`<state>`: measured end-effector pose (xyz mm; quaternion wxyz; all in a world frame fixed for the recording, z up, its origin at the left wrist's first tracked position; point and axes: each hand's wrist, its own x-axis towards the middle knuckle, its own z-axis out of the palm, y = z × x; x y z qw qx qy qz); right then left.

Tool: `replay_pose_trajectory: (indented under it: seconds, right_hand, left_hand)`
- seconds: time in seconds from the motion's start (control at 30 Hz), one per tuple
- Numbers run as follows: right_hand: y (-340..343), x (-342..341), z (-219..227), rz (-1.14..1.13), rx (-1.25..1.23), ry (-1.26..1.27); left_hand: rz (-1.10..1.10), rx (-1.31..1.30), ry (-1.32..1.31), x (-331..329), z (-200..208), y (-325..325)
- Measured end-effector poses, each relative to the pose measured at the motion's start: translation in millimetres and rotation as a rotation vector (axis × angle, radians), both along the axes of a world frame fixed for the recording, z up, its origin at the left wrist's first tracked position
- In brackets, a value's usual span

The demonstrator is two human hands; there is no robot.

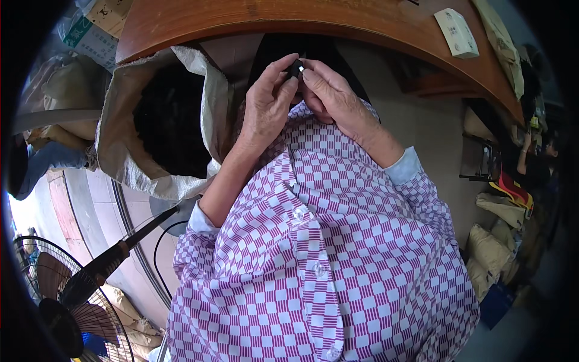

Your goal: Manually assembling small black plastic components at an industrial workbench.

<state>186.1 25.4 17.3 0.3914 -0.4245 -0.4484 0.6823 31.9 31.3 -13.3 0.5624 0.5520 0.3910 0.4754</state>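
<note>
Both my hands meet in front of me, just short of the wooden table's near edge. Between their fingertips is a small black piece point(295, 68) with a bright, whitish end; it is too small to tell its kind. My left hand point(265, 105) pinches it from the left with thumb and forefinger. From the right, my right hand point(338, 99) closes on it, thumb at the bright end and the other fingers curled below. To the left of my left forearm stands an open white woven sack point(217, 114), holding a mass of dark pieces point(169, 114).
A brown wooden table point(271, 21) curves across the far side, with a white tissue box point(456, 33) at its right. A black standing fan point(72, 301) is at the lower left. Packed bags point(488, 250) and another person point(537, 157) are at the right.
</note>
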Motion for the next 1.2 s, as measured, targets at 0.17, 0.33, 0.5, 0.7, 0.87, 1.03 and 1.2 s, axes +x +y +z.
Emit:
replay_pose_trajectory:
  seconds: [0.17, 0.33, 0.5, 0.7, 0.87, 1.03, 1.2]
  right_hand:
    - [2.8, -0.9, -0.2, -0.015, 0.017, 0.000]
    - [4.6, -2.8, 0.0, -0.057, 0.017, 0.022]
    - [2.9, -7.5, -0.3, -0.069, 0.006, 0.090]
    - [19.7, -21.8, -21.5, -0.020, 0.082, 0.131]
    - [45.1, -18.3, -8.7, 0.191, 0.215, -0.231]
    - [111.3, 10.5, 28.5, -0.061, 0.765, -0.857]
    - [195.1, 47.6, 9.8, -0.296, 1.093, -1.252]
  left_hand:
    - [0.011, 0.020, 0.013, 5.0, 4.9, -0.2]
    - [0.039, 0.082, 0.027, 9.9, 5.5, 0.3]
    - [0.125, 0.174, 0.165, 10.0, 11.5, -2.4]
    - [0.202, 0.249, 0.301, -0.6, 19.5, -1.2]
    - [0.210, 0.187, 0.360, -26.6, 23.7, 5.1]
    - [0.551, 0.253, 0.541, -110.7, 23.3, 26.9]
    - [0.697, 0.370, 1.140, -151.0, 8.1, 17.3]
